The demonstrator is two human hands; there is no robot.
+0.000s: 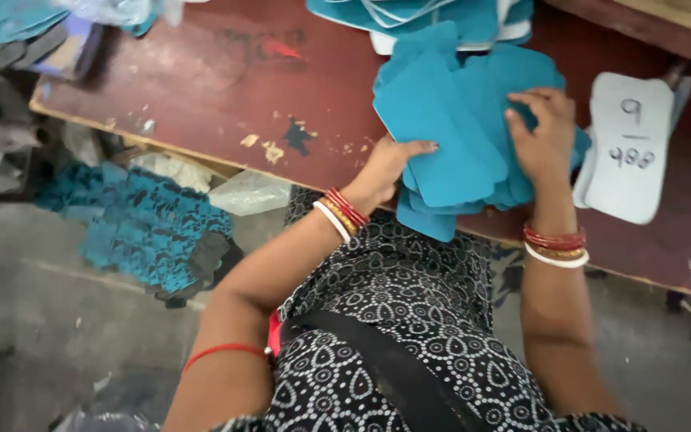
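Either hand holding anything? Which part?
Both hands are on the stack of teal cut pieces: left hand at its near-left edge, right hand flat on top near the right side. No full grasp visible.

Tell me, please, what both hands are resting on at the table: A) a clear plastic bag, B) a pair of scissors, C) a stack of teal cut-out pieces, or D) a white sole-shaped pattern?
C: the left hand grips the stack of teal pieces at its near edge and the right hand presses on top, while the white pattern lies untouched beside them.
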